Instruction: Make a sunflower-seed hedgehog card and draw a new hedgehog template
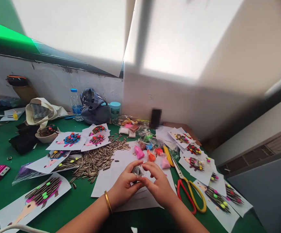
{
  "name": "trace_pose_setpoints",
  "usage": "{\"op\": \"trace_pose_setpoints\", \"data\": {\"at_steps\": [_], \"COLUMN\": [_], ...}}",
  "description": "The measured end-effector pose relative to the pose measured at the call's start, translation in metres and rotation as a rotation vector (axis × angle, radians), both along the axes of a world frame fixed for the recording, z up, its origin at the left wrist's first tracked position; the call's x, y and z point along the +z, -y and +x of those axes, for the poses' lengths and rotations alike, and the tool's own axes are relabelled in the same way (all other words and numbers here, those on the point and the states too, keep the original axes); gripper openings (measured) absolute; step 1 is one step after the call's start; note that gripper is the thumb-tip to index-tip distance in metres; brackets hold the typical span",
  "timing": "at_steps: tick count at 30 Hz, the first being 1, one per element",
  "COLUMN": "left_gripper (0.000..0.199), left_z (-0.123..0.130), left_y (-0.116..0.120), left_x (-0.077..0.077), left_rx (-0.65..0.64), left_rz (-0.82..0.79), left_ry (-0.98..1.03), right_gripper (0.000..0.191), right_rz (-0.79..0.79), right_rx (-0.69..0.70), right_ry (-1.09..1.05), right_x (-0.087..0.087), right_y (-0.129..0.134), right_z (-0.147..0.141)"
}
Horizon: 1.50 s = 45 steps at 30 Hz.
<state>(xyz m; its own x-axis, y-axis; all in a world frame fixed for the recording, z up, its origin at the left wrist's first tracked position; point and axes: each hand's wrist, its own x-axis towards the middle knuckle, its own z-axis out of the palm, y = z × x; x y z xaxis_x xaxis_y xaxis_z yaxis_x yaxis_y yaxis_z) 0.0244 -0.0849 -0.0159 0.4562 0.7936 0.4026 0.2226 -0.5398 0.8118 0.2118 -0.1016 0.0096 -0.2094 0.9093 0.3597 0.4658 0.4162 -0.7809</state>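
Observation:
Between my two hands is a small clear plastic packet (138, 170) with something dark inside, probably clay. My left hand (122, 185) grips it from the left, with thumb and fingers closed round it. From the other side my right hand (158, 185) pinches the packet's edge with thumb and forefinger. Both hands are above white paper (104, 187). Just beyond them lie bagged lumps of coloured clay: pink (139, 151), orange (151, 156) and pale pink (165, 163). A yellow cutter (168, 155) rests beside these.
Sunflower seeds (94, 161) are heaped on the green table left of the paper. Scissors (186, 187) with red and yellow handles lie at the right. Hedgehog pictures made with seeds (44, 194) lie on both sides. A water bottle (76, 105) and a dark bag (95, 110) stand behind.

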Motion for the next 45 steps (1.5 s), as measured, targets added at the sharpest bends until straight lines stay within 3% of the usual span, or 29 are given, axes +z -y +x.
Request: {"op": "trace_pose_setpoints", "data": {"at_steps": [4, 8, 13, 16, 21, 25, 30, 37, 45], "left_gripper": [0.009, 0.011, 0.012, 0.008, 0.009, 0.013, 0.017, 0.020, 0.022], "left_z": [0.001, -0.001, -0.006, -0.006, -0.002, -0.002, -0.004, -0.010, -0.022], "left_y": [0.000, -0.003, -0.014, -0.017, -0.017, -0.016, -0.017, -0.023, -0.023], "left_x": [-0.003, -0.004, -0.005, -0.008, -0.012, -0.013, -0.009, -0.003, 0.015], "left_rx": [-0.037, 0.030, 0.158, 0.170, 0.210, 0.212, 0.210, 0.279, 0.308], "left_rz": [-0.002, -0.060, -0.159, -0.205, -0.278, -0.345, -0.368, -0.307, -0.274], "left_ry": [-0.027, 0.080, 0.183, 0.226, 0.278, 0.287, 0.225, 0.242, 0.087], "right_gripper": [0.017, 0.019, 0.020, 0.023, 0.040, 0.039, 0.033, 0.033, 0.037], "right_rz": [-0.063, 0.013, 0.189, 0.166, 0.270, 0.349, 0.320, 0.248, 0.093], "right_rx": [-0.035, -0.117, -0.362, -0.413, -0.451, -0.383, -0.214, -0.189, -0.182], "right_ry": [-0.090, -0.062, 0.300, 0.522, 0.537, 0.419, 0.364, 0.507, 0.660], "right_x": [-0.009, -0.008, -0.014, -0.028, -0.038, -0.033, -0.039, -0.049, -0.055], "right_y": [-0.001, -0.013, -0.047, -0.061, -0.052, -0.026, -0.002, -0.004, -0.003], "right_z": [-0.005, 0.009, 0.046, 0.058, 0.053, 0.038, 0.020, 0.015, 0.013]}}
